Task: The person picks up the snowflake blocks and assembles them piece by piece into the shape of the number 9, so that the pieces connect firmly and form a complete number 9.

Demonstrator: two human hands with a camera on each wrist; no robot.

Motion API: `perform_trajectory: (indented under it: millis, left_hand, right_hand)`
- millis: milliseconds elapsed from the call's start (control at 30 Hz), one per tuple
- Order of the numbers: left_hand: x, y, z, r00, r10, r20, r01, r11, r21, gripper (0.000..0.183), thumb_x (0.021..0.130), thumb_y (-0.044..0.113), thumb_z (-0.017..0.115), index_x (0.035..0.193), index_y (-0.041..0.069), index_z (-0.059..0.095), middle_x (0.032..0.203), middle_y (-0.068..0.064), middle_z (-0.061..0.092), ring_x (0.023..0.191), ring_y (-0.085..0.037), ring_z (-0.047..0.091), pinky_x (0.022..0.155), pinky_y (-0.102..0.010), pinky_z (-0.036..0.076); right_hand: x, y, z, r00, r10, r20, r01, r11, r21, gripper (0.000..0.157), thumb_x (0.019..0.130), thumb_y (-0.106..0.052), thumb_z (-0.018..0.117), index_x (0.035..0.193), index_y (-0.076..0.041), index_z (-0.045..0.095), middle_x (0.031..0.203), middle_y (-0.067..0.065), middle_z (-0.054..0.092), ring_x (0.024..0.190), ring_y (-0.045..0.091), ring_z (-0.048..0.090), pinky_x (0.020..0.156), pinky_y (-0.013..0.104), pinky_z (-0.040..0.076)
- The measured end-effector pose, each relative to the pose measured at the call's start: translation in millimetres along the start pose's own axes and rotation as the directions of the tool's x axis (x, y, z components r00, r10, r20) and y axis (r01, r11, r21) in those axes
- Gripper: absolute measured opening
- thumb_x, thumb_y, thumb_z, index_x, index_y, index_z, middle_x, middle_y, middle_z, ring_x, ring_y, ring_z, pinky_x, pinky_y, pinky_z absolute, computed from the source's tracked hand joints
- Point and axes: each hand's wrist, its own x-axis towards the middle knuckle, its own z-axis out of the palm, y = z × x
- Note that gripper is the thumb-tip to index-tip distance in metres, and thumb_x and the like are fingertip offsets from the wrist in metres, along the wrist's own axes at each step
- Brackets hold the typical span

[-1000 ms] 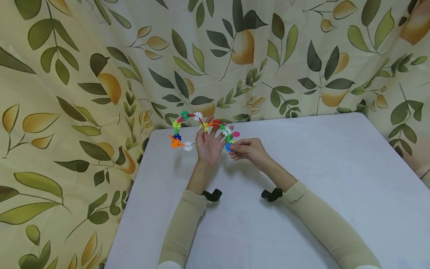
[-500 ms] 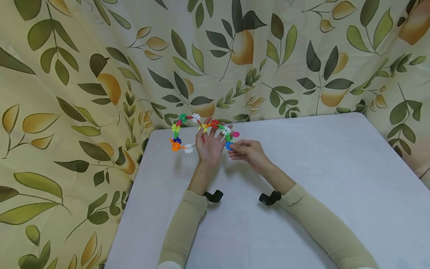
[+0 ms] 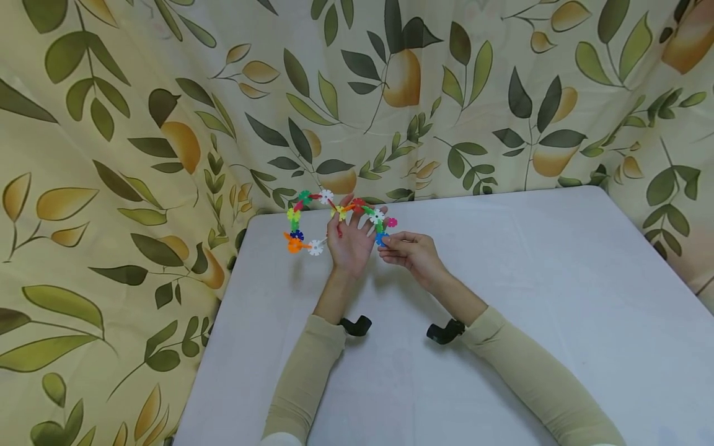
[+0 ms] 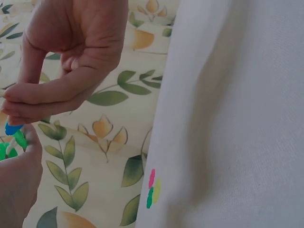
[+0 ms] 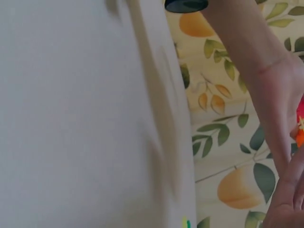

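A chain of interlocking plastic flower-shaped discs [image 3: 326, 197] in several colours curves in a loop above the table. My left hand [image 3: 352, 248] has its palm up and fingers spread, with a yellow disc [image 3: 339, 214] of the chain held between thumb and forefinger. Part of the chain passes behind this hand and is hidden. At the chain's right side, my right hand [image 3: 413, 253] pinches a blue disc [image 3: 382, 240] between thumb and fingertips. The left wrist view shows the right hand [image 4: 71, 61] above green discs [image 4: 8, 149] beside the left hand [image 4: 16, 190].
Pink, yellow and green loose discs [image 4: 152, 187] lie by the far edge of the white-covered table [image 3: 502, 260]. A leaf-and-fruit patterned curtain [image 3: 357, 93] hangs behind the table and along its left side. Black wrist devices [image 3: 445, 332] project inward from both wrists.
The right hand and forearm have shifted slightly left and down. The chain and left hand have moved only a little, and both grips look the same.
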Motion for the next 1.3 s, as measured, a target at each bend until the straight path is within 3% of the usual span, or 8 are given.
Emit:
perform_trajectory:
  millis: [333, 533, 667, 767, 900, 1067, 1300]
  left_hand:
    - [-0.9, -7.4, 1.3, 1.0, 0.021, -0.005, -0.021, 1.0, -0.011, 0.064, 0.106, 0.044, 0.03, 0.166, 0.025, 0.016, 0.136, -0.005, 0.043, 0.147, -0.055, 0.027, 0.123, -0.061, 0.024]
    - [-1.9, -9.3, 2.0, 0.998, 0.023, -0.052, -0.026, 0.998, -0.049, 0.057, 0.107, 0.043, 0.031, 0.162, 0.027, 0.027, 0.135, -0.007, 0.041, 0.143, -0.054, 0.035, 0.121, -0.06, 0.031]
    - [-1.9, -11.1, 0.9, 0.996, 0.008, -0.089, -0.015, 0.997, -0.081, 0.052, 0.107, 0.043, 0.032, 0.157, 0.029, 0.035, 0.13, -0.006, 0.042, 0.142, -0.054, 0.039, 0.118, -0.058, 0.035]
    - [-1.1, -10.9, -0.2, 0.995, 0.001, -0.096, -0.009, 0.996, -0.086, 0.052, 0.107, 0.043, 0.032, 0.157, 0.028, 0.035, 0.13, -0.005, 0.041, 0.143, -0.053, 0.039, 0.12, -0.059, 0.033]
    - [0.2, -5.9, -1.9, 0.997, 0.006, -0.078, -0.01, 0.999, -0.045, 0.056, 0.106, 0.044, 0.032, 0.159, 0.028, 0.032, 0.132, -0.005, 0.042, 0.144, -0.052, 0.037, 0.121, -0.064, 0.026]
    - [0.9, 1.3, -4.3, 0.999, 0.006, -0.045, -0.004, 1.0, 0.026, 0.061, 0.106, 0.046, 0.032, 0.163, 0.026, 0.024, 0.128, -0.002, 0.045, 0.142, -0.052, 0.039, 0.115, -0.074, 0.026]
    - [2.6, 7.6, -8.2, 0.999, 0.001, -0.049, 0.002, 0.998, 0.068, 0.056, 0.106, 0.047, 0.035, 0.159, 0.03, 0.031, 0.145, -0.007, 0.038, 0.139, -0.056, 0.042, 0.111, -0.064, 0.04]
  right_hand:
    - [-0.1, 6.0, 6.9, 0.995, -0.035, -0.094, 0.038, 0.999, 0.033, 0.006, 0.1, -0.002, 0.067, 0.096, -0.001, 0.071, 0.087, 0.011, 0.078, 0.079, 0.021, 0.079, 0.079, 0.035, 0.063]
    - [1.4, 10.4, 8.5, 0.99, -0.052, -0.128, 0.059, 0.997, 0.049, 0.003, 0.098, -0.003, 0.071, 0.097, 0.0, 0.073, 0.086, 0.012, 0.078, 0.078, 0.022, 0.079, 0.077, 0.035, 0.063]
    - [1.5, 11.2, 9.0, 0.987, -0.06, -0.152, 0.068, 0.997, 0.047, 0.012, 0.097, -0.004, 0.072, 0.104, 0.005, 0.071, 0.087, 0.012, 0.078, 0.079, 0.022, 0.079, 0.077, 0.035, 0.062]
    - [2.1, 10.1, 9.4, 0.986, -0.059, -0.159, 0.066, 0.997, 0.039, 0.015, 0.097, -0.003, 0.072, 0.107, 0.007, 0.07, 0.087, 0.012, 0.078, 0.079, 0.022, 0.079, 0.077, 0.035, 0.062]
    - [5.9, 8.0, 7.2, 0.992, -0.066, -0.111, 0.068, 0.998, 0.018, 0.018, 0.098, -0.003, 0.071, 0.109, 0.011, 0.068, 0.088, 0.013, 0.078, 0.079, 0.022, 0.079, 0.078, 0.035, 0.062]
    - [12.6, 8.7, -0.1, 0.997, -0.073, -0.022, 0.069, 0.99, -0.125, 0.029, 0.099, -0.01, 0.072, 0.115, 0.015, 0.068, 0.091, 0.017, 0.078, 0.08, 0.026, 0.079, 0.077, 0.039, 0.063]
    - [26.4, 12.1, -14.1, 0.992, -0.128, -0.013, 0.114, 0.922, -0.371, 0.059, 0.101, -0.043, 0.068, 0.112, 0.014, 0.07, 0.094, 0.024, 0.076, 0.078, 0.029, 0.079, 0.073, 0.042, 0.063]
